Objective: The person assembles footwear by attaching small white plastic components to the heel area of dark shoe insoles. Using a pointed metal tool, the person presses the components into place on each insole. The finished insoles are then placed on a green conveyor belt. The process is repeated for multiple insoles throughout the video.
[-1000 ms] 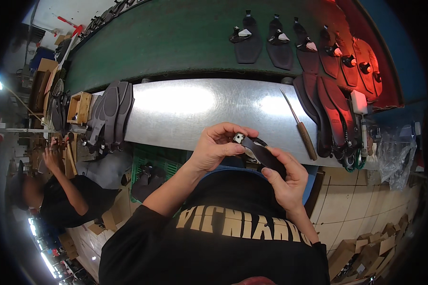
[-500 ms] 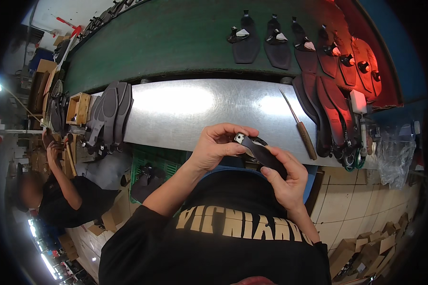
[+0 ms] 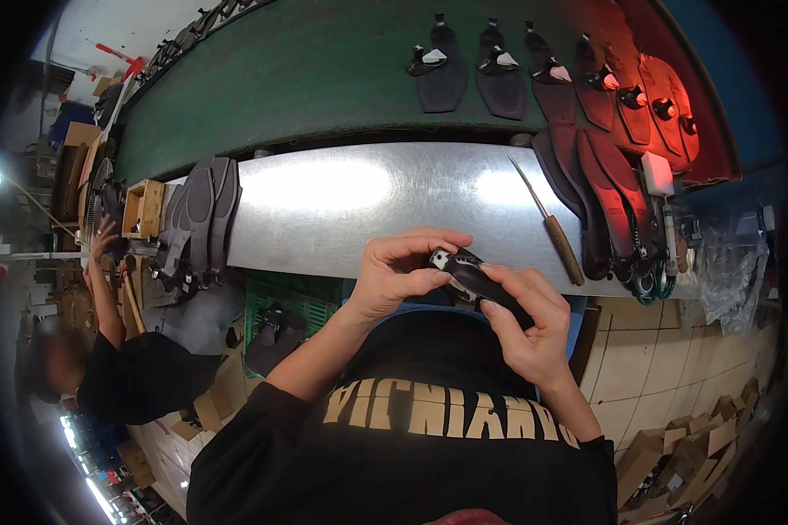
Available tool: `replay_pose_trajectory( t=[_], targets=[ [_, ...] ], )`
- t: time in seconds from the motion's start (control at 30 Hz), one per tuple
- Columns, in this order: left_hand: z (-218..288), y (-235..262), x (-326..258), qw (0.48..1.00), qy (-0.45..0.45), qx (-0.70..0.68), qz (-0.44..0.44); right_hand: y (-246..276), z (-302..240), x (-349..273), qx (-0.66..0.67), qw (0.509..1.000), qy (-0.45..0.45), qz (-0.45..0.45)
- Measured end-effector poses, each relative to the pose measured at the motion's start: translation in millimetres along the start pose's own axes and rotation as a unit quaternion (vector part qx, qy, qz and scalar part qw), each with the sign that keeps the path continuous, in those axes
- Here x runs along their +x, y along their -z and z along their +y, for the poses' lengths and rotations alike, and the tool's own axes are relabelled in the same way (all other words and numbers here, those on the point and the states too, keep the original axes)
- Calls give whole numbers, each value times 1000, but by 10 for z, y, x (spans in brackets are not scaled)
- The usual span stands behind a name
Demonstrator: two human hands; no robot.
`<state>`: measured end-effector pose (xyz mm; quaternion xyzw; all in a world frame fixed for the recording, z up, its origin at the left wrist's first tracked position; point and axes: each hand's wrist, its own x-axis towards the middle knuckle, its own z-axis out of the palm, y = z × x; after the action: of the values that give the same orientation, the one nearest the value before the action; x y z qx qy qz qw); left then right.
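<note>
Just in front of the metal table's near edge, both hands hold a curved dark shoe insole (image 3: 476, 281) with a small pale, holed tip. My left hand (image 3: 396, 273) pinches the tip end between thumb and fingers. Closed on the wider end is my right hand (image 3: 532, 324), its thumb below and fingers above. Part of the insole is hidden by the fingers. On the table to the right lies an awl (image 3: 547, 219), a thin metal spike on a worn wooden handle, touched by neither hand.
Dark soles (image 3: 201, 214) are stacked at the table's left, and more soles (image 3: 587, 188) at its right under red light. Beyond, a green conveyor belt (image 3: 324, 83) carries a row of insoles with small black parts. A green crate (image 3: 267, 293) stands below. At left a co-worker (image 3: 140, 367) reaches out.
The insole has rolled slightly in my hands, showing a different face. The insoles on the belt have shifted a little left. The co-worker's arm has stretched farther forward.
</note>
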<state>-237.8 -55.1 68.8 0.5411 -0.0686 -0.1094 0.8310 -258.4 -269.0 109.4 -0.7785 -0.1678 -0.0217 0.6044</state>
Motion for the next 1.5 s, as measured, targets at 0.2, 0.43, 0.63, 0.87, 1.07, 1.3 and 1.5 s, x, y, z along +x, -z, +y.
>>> replay_pose_trajectory(
  t=[0.2, 0.43, 0.63, 0.87, 1.07, 1.3, 1.5],
  targets=[
    [12, 7, 5, 998, -25, 35, -36, 11, 7, 17, -31, 999, 29, 5],
    [-10, 106, 53, 995, -19, 16, -93, 33, 5, 18, -86, 994, 65, 6],
    [28, 98, 55, 993, -13, 44, -107, 37, 14, -4, -139, 987, 81, -9],
    [119, 21, 19, 986, -37, 113, -120, 32, -41, 6, -145, 987, 71, -26],
    [158, -99, 9, 991, 45, 113, -58, 49, 26, 34, -95, 995, 2, -43],
    [69, -67, -18, 986, 161, 52, -4, -49, 285, -29, 32, 996, -74, -29],
    [54, -141, -33, 987, 148, 66, 18, -77, 254, -33, -14, 997, -71, -32]
  ],
)
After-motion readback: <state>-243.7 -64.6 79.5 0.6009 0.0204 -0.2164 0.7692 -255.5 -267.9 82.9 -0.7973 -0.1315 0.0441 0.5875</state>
